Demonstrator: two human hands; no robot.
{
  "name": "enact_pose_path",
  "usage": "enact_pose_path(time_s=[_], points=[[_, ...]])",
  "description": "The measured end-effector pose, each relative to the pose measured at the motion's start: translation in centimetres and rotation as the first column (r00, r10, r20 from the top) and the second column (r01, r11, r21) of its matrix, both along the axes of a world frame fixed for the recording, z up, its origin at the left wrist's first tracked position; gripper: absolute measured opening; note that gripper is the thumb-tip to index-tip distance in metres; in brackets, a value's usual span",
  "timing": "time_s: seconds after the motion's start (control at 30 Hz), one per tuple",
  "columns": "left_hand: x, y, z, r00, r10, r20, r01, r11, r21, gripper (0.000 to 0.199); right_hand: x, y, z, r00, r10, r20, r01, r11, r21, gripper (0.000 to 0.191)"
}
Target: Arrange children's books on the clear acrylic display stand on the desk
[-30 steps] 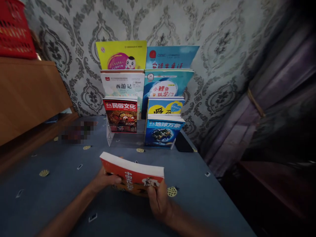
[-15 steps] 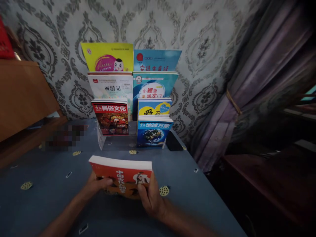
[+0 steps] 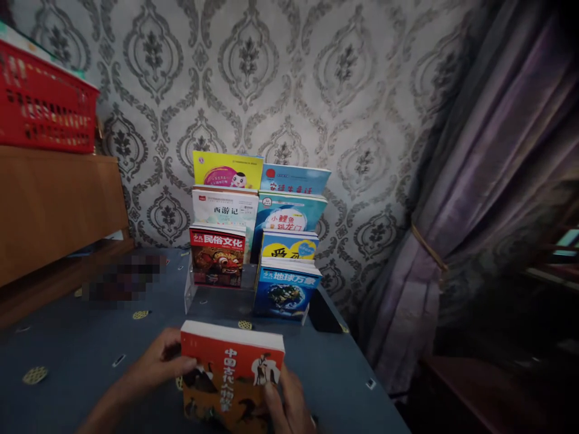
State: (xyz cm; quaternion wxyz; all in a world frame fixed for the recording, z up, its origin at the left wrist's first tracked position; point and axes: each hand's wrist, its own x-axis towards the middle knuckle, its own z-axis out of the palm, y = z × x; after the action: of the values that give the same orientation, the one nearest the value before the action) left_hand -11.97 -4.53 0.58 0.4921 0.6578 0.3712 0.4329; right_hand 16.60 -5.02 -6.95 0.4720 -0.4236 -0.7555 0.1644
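Observation:
An orange-red paperback book point(image 3: 212, 355) with white vertical lettering and painted figures on its cover is held up in front of me, its white page edge on top. My left hand point(image 3: 160, 361) grips its left side, thumb on the cover. On the right side, my right hand point(image 3: 289, 401) holds it with the thumb on the front; part of that hand is cut off by the frame's bottom. Just beyond stands a clear tiered rack point(image 3: 189, 298) with several books, including a red one point(image 3: 217, 259) at left and a blue one with a globe point(image 3: 287, 295) at right.
A dark flat object point(image 3: 325, 313) lies right of the rack on the blue patterned tablecloth point(image 3: 149, 343). To the left are a wooden cabinet point(image 3: 58, 211) and a red basket point(image 3: 49, 102) on top. Patterned wallpaper is behind; a tied purple curtain point(image 3: 420, 241) hangs at right.
My view has tilted up, so the rack and its books sit lower in the picture and the red basket shows more. The held book's cover now faces me more squarely.

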Motion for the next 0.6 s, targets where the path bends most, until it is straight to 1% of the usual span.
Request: enact_pose_path(time_s=[0.03, 0.1, 0.13, 0.17, 0.23, 0.3, 0.33, 0.4, 0.47, 0.53, 0.6], points=[[-0.3, 0.1, 0.5, 0.999, -0.034, -0.04, 0.035, 0.999, 0.023, 0.045, 0.2, 0.2, 0.6, 1.0, 0.016, 0.017, -0.016, 1.0, 0.002, 0.039], [-0.9, 0.1, 1.6, 0.991, -0.068, -0.111, 0.074, 0.996, 0.047, 0.041, 0.5, 0.3, 2.5, 0.996, 0.076, 0.042, -0.077, 0.997, 0.003, 0.037], [-1.0, 0.1, 2.1, 0.986, -0.088, -0.14, 0.096, 0.994, 0.051, 0.039, 0.5, 0.2, 3.6, 0.986, 0.142, 0.087, -0.139, 0.99, -0.039, 0.035], [-1.2, 0.1, 2.6, 0.98, -0.115, -0.159, 0.125, 0.991, 0.049, 0.038, 0.4, 0.2, 4.8, 0.977, 0.193, 0.087, -0.19, 0.981, -0.042, 0.033], [-1.4, 0.2, 3.4, 0.97, -0.15, -0.191, 0.162, 0.986, 0.049, 0.035, 0.2, 0.0, 6.8, 0.969, 0.238, 0.066, -0.229, 0.966, -0.12, 0.032], [-1.6, 0.3, 4.2, 0.96, -0.198, -0.198, 0.203, 0.979, 0.007, 0.033, -0.2, -0.1, 8.0, 0.961, 0.275, 0.028, -0.263, 0.941, -0.211, 0.032], [-1.7, 0.4, 4.5, 0.958, -0.21, -0.193, 0.209, 0.978, -0.023, 0.032, -0.4, -0.1, 8.4, 0.956, 0.294, 0.002, -0.284, 0.924, -0.256, 0.032], [-2.0, 0.6, 5.2, 0.962, -0.199, -0.189, 0.187, 0.979, -0.08, 0.028, -0.9, 0.2, 8.6, 0.942, 0.331, -0.056, -0.33, 0.884, -0.329, 0.034], [-2.4, 0.8, 6.1, 0.962, -0.174, -0.209, 0.153, 0.982, -0.116, 0.021, -1.5, 0.9, 8.6, 0.93, 0.354, -0.1, -0.365, 0.858, -0.361, 0.036], [-2.9, 1.2, 7.3, 0.955, -0.165, -0.247, 0.139, 0.983, -0.118, 0.017, -2.3, 1.9, 8.8, 0.924, 0.363, -0.119, -0.382, 0.853, -0.356, 0.036], [-3.4, 1.8, 8.7, 0.952, -0.138, -0.275, 0.123, 0.99, -0.073, 0.016, -3.2, 3.1, 9.4, 0.922, 0.367, -0.124, -0.387, 0.865, -0.32, 0.035]])
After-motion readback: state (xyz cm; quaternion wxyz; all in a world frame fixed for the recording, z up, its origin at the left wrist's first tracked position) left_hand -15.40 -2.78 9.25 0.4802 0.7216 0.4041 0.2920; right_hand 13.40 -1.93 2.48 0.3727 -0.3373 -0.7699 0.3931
